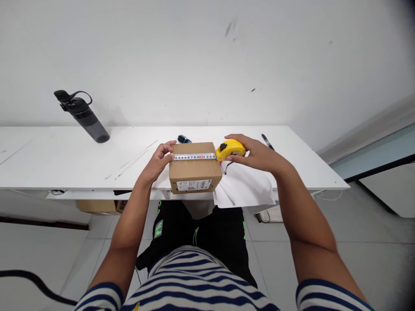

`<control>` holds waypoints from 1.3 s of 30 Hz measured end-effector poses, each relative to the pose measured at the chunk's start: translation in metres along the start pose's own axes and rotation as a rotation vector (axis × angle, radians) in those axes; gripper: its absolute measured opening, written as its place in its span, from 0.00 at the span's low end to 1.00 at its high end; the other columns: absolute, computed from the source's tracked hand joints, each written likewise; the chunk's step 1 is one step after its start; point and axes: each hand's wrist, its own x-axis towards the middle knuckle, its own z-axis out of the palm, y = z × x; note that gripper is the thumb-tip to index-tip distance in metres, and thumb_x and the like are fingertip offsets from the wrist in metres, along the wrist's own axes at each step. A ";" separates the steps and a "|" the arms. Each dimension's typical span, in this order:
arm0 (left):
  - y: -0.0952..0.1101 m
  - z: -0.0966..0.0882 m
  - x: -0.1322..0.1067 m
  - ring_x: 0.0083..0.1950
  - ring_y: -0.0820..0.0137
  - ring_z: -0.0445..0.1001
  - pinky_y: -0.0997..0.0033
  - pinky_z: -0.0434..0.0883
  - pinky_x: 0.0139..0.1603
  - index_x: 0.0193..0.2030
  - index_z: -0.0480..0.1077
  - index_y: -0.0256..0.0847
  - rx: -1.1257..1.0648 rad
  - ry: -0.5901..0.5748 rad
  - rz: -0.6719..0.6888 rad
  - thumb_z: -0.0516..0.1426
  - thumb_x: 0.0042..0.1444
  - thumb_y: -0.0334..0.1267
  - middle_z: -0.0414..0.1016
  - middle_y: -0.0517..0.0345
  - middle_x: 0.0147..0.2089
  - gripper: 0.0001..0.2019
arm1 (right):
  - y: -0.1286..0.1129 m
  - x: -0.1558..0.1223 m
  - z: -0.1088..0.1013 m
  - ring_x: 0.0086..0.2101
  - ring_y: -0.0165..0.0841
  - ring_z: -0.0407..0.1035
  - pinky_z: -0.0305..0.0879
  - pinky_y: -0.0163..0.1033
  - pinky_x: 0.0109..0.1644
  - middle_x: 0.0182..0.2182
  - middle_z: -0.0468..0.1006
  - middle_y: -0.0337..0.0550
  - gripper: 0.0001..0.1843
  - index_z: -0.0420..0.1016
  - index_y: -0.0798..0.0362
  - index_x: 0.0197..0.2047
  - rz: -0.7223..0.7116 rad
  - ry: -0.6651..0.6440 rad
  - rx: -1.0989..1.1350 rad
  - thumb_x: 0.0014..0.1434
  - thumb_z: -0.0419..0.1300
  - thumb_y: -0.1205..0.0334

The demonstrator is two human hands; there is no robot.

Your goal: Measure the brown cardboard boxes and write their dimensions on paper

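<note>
A small brown cardboard box (pixel 194 170) with a white label on its front stands at the near edge of the white table (pixel 58 160). A measuring tape blade (pixel 194 157) lies stretched across the box's top. My left hand (pixel 158 160) pinches the tape's end against the box's left edge. My right hand (pixel 256 153) grips the yellow tape measure case (pixel 229 149) just past the box's right edge.
A dark water bottle (pixel 84 116) stands tilted in view at the table's back left. A small dark object (pixel 183 139) lies behind the box, a black pen (pixel 267 141) at the right. White paper (pixel 243 185) overhangs the front edge. Another cardboard box (pixel 100 206) sits under the table.
</note>
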 end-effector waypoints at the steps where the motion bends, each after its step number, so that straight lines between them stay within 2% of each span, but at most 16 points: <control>1: 0.000 0.001 0.000 0.73 0.55 0.61 0.47 0.61 0.70 0.40 0.61 0.45 -0.003 0.003 -0.002 0.61 0.55 0.44 0.59 0.49 0.74 0.13 | 0.000 0.000 0.000 0.51 0.45 0.73 0.74 0.48 0.48 0.62 0.72 0.47 0.32 0.66 0.43 0.65 -0.004 -0.002 -0.001 0.60 0.63 0.46; 7: 0.000 0.004 -0.001 0.74 0.55 0.59 0.48 0.61 0.71 0.41 0.61 0.45 -0.020 0.013 -0.003 0.60 0.55 0.45 0.58 0.49 0.75 0.13 | -0.010 0.011 0.006 0.47 0.43 0.73 0.71 0.45 0.44 0.55 0.76 0.46 0.27 0.70 0.44 0.58 -0.089 -0.003 0.043 0.58 0.65 0.45; 13: -0.008 0.007 0.001 0.73 0.58 0.61 0.53 0.64 0.69 0.41 0.63 0.45 -0.098 0.061 0.013 0.62 0.54 0.44 0.61 0.52 0.74 0.14 | -0.055 0.050 0.038 0.46 0.43 0.72 0.66 0.45 0.46 0.52 0.77 0.46 0.25 0.69 0.47 0.57 -0.235 -0.052 0.046 0.59 0.63 0.49; 16: -0.012 0.010 0.004 0.69 0.59 0.67 0.56 0.69 0.64 0.48 0.65 0.46 -0.164 0.116 -0.026 0.60 0.57 0.49 0.66 0.53 0.70 0.16 | -0.080 0.068 0.058 0.45 0.42 0.71 0.64 0.45 0.45 0.50 0.78 0.45 0.22 0.68 0.48 0.56 -0.278 -0.065 0.017 0.60 0.61 0.51; 19: -0.010 0.010 0.002 0.67 0.59 0.70 0.56 0.73 0.59 0.54 0.65 0.49 -0.188 0.222 -0.047 0.53 0.63 0.58 0.70 0.53 0.66 0.20 | -0.092 0.077 0.070 0.43 0.41 0.71 0.63 0.44 0.44 0.47 0.78 0.45 0.20 0.67 0.48 0.54 -0.292 -0.060 0.038 0.61 0.60 0.51; 22: 0.005 0.009 -0.016 0.71 0.59 0.66 0.51 0.69 0.64 0.55 0.68 0.52 -0.112 0.385 0.085 0.49 0.64 0.65 0.69 0.54 0.68 0.25 | -0.091 0.068 0.072 0.44 0.41 0.70 0.65 0.46 0.46 0.48 0.76 0.46 0.23 0.65 0.49 0.55 -0.303 0.030 0.146 0.61 0.62 0.50; 24: 0.022 0.014 -0.038 0.73 0.59 0.63 0.49 0.65 0.69 0.57 0.69 0.54 -0.038 0.430 0.291 0.53 0.60 0.67 0.68 0.56 0.69 0.27 | -0.086 0.048 0.074 0.46 0.41 0.70 0.67 0.47 0.48 0.51 0.74 0.47 0.29 0.62 0.48 0.58 -0.305 0.116 0.288 0.60 0.63 0.45; 27: 0.049 0.041 -0.077 0.74 0.55 0.62 0.50 0.65 0.72 0.64 0.67 0.56 -0.031 0.330 0.541 0.65 0.45 0.69 0.68 0.55 0.69 0.41 | -0.082 0.006 0.084 0.52 0.41 0.69 0.70 0.49 0.53 0.56 0.69 0.49 0.35 0.57 0.46 0.63 -0.359 0.192 0.487 0.61 0.62 0.38; 29: 0.059 0.069 -0.097 0.72 0.55 0.66 0.53 0.69 0.69 0.70 0.62 0.56 -0.064 0.190 0.561 0.69 0.43 0.64 0.68 0.52 0.70 0.48 | -0.082 -0.023 0.094 0.54 0.41 0.69 0.69 0.50 0.57 0.56 0.69 0.49 0.38 0.56 0.45 0.64 -0.472 0.172 0.535 0.60 0.62 0.35; 30: 0.060 0.084 -0.103 0.71 0.56 0.67 0.55 0.71 0.69 0.71 0.61 0.55 -0.069 0.103 0.545 0.70 0.44 0.60 0.68 0.52 0.70 0.48 | -0.081 -0.036 0.098 0.55 0.41 0.68 0.68 0.50 0.59 0.57 0.70 0.49 0.39 0.56 0.44 0.65 -0.535 0.153 0.547 0.60 0.62 0.35; 32: 0.054 0.113 -0.110 0.69 0.56 0.70 0.54 0.72 0.68 0.69 0.63 0.54 -0.125 0.084 0.568 0.71 0.45 0.56 0.69 0.50 0.69 0.44 | -0.073 -0.056 0.098 0.57 0.41 0.67 0.67 0.50 0.61 0.58 0.70 0.51 0.41 0.55 0.44 0.67 -0.647 0.101 0.594 0.60 0.60 0.32; 34: 0.037 0.135 -0.110 0.68 0.56 0.71 0.54 0.73 0.66 0.66 0.65 0.52 -0.163 0.101 0.569 0.71 0.50 0.50 0.71 0.49 0.67 0.38 | -0.054 -0.067 0.088 0.58 0.41 0.68 0.67 0.50 0.59 0.61 0.70 0.54 0.43 0.57 0.47 0.69 -0.659 -0.028 0.654 0.63 0.49 0.26; 35: 0.026 0.144 -0.108 0.68 0.57 0.72 0.53 0.73 0.65 0.65 0.65 0.52 -0.166 0.098 0.541 0.69 0.53 0.46 0.72 0.48 0.67 0.33 | -0.039 -0.069 0.079 0.56 0.41 0.70 0.69 0.49 0.57 0.61 0.71 0.55 0.44 0.60 0.49 0.69 -0.614 -0.102 0.662 0.64 0.41 0.25; 37: 0.004 0.158 -0.102 0.67 0.59 0.73 0.53 0.74 0.64 0.61 0.65 0.51 -0.146 0.032 0.460 0.66 0.58 0.40 0.74 0.48 0.65 0.25 | -0.002 -0.063 0.060 0.47 0.39 0.75 0.72 0.47 0.50 0.56 0.77 0.54 0.47 0.71 0.51 0.62 -0.378 -0.167 0.563 0.66 0.28 0.28; 38: -0.006 0.164 -0.097 0.67 0.60 0.73 0.52 0.74 0.64 0.59 0.65 0.52 -0.128 -0.034 0.418 0.66 0.59 0.39 0.74 0.48 0.64 0.24 | 0.019 -0.055 0.052 0.41 0.37 0.75 0.72 0.45 0.47 0.50 0.80 0.52 0.42 0.75 0.50 0.58 -0.199 -0.060 0.429 0.70 0.30 0.33; 39: -0.014 0.171 -0.091 0.66 0.60 0.74 0.51 0.73 0.64 0.58 0.65 0.52 -0.098 -0.133 0.389 0.66 0.58 0.39 0.75 0.48 0.64 0.23 | 0.039 -0.044 0.047 0.39 0.37 0.75 0.70 0.46 0.47 0.49 0.80 0.51 0.35 0.74 0.50 0.59 -0.035 0.097 0.233 0.72 0.37 0.37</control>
